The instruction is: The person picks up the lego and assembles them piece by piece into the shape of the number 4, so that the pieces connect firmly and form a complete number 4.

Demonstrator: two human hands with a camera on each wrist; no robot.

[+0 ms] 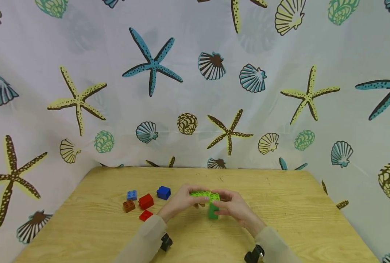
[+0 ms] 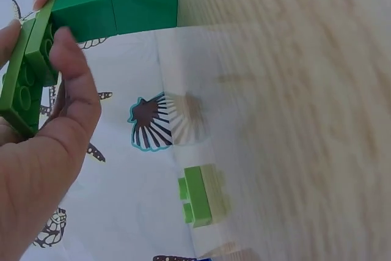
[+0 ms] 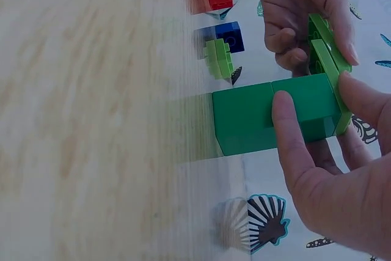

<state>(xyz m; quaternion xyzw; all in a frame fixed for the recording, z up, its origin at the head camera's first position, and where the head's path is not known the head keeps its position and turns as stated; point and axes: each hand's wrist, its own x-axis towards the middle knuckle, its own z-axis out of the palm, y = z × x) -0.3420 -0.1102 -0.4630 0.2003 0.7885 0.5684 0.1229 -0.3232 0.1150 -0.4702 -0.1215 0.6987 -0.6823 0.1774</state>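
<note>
Two dark green toy bricks (image 3: 256, 114) stand stacked as a column on the wooden table. Light green toy bricks (image 1: 199, 193), thin and studded, top the column and reach out leftward from it. My left hand (image 1: 182, 200) grips their outer end between thumb and fingers. At the column, my right hand (image 1: 235, 209) holds its upper part, thumb on the light green top and a finger along the dark green side. A separate small light green brick (image 2: 197, 195) sits on the table beyond the left hand, hidden in the head view.
Left of the hands lie a blue brick (image 1: 163, 192), a light blue brick (image 1: 131, 195), a brown brick (image 1: 128, 205), a red brick (image 1: 146, 201) and a flat red brick (image 1: 146, 215). A shell-print cloth (image 1: 188, 95) hangs around the table's far and side edges.
</note>
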